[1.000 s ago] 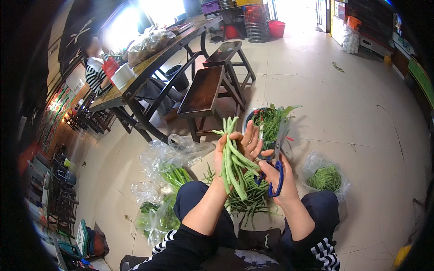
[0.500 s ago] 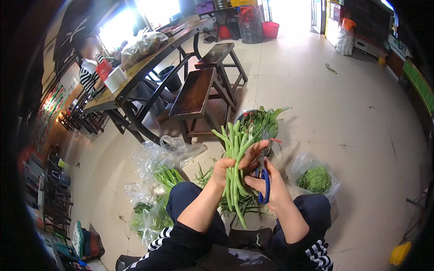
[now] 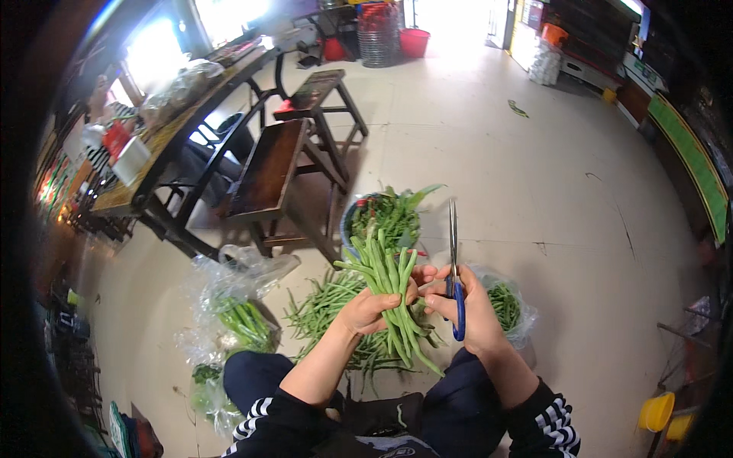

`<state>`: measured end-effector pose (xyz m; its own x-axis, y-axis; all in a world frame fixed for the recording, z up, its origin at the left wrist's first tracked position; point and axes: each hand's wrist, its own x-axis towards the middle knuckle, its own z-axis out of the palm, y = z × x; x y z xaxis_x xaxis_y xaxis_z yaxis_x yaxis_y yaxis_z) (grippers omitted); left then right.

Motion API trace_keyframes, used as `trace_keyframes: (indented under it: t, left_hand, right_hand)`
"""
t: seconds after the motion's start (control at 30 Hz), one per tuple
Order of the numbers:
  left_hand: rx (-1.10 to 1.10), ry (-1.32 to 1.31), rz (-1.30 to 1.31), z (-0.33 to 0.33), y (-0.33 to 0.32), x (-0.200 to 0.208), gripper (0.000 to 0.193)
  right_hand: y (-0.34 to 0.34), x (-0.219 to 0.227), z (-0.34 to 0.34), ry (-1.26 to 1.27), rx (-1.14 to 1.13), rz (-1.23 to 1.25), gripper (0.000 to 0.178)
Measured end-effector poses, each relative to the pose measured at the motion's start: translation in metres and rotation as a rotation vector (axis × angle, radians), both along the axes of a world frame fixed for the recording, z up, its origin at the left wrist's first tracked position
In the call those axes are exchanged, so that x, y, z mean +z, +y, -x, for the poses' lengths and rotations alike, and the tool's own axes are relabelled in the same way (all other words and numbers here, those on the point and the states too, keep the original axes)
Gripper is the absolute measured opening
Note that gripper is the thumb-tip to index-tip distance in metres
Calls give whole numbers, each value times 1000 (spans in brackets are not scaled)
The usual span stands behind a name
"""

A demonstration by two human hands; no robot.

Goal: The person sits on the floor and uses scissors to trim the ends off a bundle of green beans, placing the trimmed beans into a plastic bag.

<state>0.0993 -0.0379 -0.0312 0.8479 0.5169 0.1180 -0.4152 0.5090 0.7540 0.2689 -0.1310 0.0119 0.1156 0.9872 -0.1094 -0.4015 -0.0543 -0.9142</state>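
Head view | Left hand (image 3: 365,311): gripping long green bean bundle (image 3: 392,276) | Right hand (image 3: 479,314): gripping blue-handled metal scissors (image 3: 454,258) | Risk: uneven left-hand pressure could let outer beans slip.

Strong daylight enters through windows (image 3: 155,57) at far left and a doorway (image 3: 458,23) at far centre; both clip to white. Floor (image 3: 519,175) is bright, with pale sheen toward the doorway. Soft shadows lie beneath the stools (image 3: 267,164). Green beans (image 3: 391,282) at near centre: well lit, fairly sharp. Far-left detail soft. Fisheye bends the green panel (image 3: 691,164) at right; corners vignette to black; bluish flare, upper left.
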Motion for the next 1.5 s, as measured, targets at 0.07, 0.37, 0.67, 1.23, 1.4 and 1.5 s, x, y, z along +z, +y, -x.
trace_keyframes:
  t: [0.07, 0.37, 0.67, 1.23, 1.4, 1.5]
  left_hand:
    - [-11, -44, 51, -21, 8, -21, 40]
    - [-296, 34, 720, -81, 33, -137, 30]
    - [75, 215, 698, -68, 7, -192, 69]
    - [247, 603, 630, -152, -21, -160, 32]
    - [295, 725, 392, -156, -17, -169, 28]
    - [375, 713, 439, -157, -17, -165, 28]
  right_hand:
    - [9, -14, -24, -49, 17, 27, 36]
    - [34, -113, -89, -433, -200, 173, 38]
    - [-65, -208, -153, -297, -559, 118, 38]
    - [-97, -250, -156, 307, -641, 120, 42]
    - [-91, -253, -173, 194, -690, 193, 39]
    - [-88, -255, -184, 36, -806, 214, 37]
